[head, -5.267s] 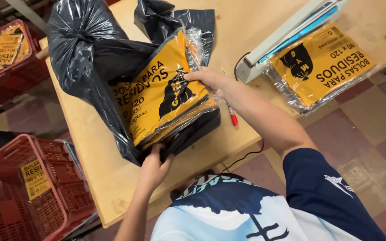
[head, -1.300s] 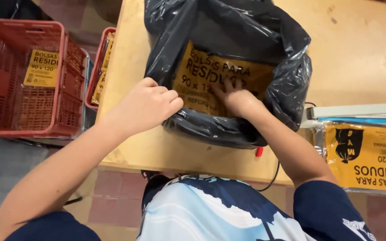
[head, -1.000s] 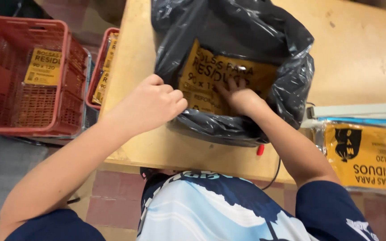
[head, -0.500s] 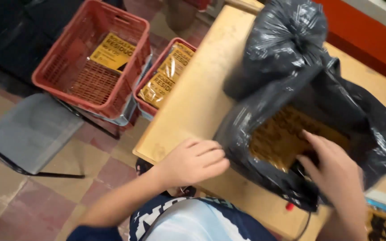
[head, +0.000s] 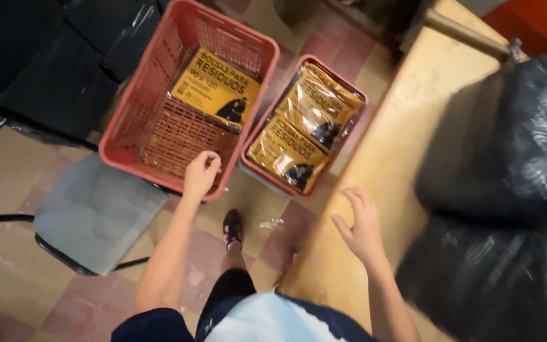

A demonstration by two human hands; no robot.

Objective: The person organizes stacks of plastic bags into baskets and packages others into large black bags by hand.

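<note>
My left hand [head: 201, 174] reaches down over the near rim of the large red plastic crate [head: 135, 107], fingers loosely curled, holding nothing. One yellow packet of bags [head: 215, 92] lies in that crate. A smaller red crate [head: 345, 155] beside it holds two yellow packets [head: 302, 136]. My right hand [head: 363, 227] hovers open over the wooden table [head: 406, 126], fingers spread, empty. The filled black plastic bag [head: 508, 190] lies on the table to the right of that hand.
A grey chair seat [head: 93, 218] stands under the large crate. Black bags or cushions [head: 52, 57] fill the far left. My foot in a dark shoe [head: 233, 227] stands on the tiled floor [head: 7, 291] between crates and table.
Both hands have come off the black bag. My left hand swung down to the large crate's rim, my right hand lifted open over the table, and my view turned left toward the crates.
</note>
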